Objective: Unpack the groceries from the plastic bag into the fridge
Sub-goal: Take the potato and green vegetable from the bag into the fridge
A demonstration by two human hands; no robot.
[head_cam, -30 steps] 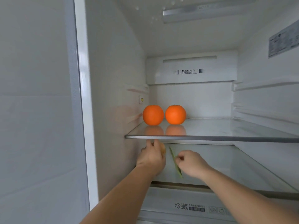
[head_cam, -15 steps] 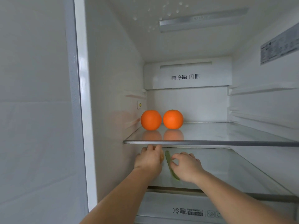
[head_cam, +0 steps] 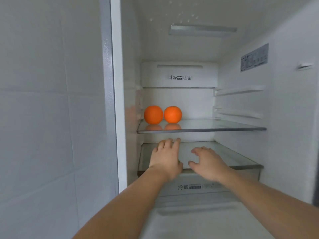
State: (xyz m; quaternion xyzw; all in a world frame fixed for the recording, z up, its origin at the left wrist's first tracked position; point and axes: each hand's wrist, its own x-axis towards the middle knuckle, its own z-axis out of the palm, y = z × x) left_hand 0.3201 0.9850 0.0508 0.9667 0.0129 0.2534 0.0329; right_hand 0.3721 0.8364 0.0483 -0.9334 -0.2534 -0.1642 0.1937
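Two oranges [head_cam: 162, 114] sit at the back left corner of the upper glass shelf [head_cam: 224, 129]. They are likely firm, light and prone to roll; cup each around its middle. Both hands hover over the lower shelf [head_cam: 241, 157]: left hand [head_cam: 166, 156] flat, right hand [head_cam: 208, 162] spread, both empty.

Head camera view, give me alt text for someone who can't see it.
Two bare hands, left and right, reach palm-down over the lower glass shelf of an open fridge, holding nothing visible. Two oranges sit side by side at the back left of the glass shelf above.
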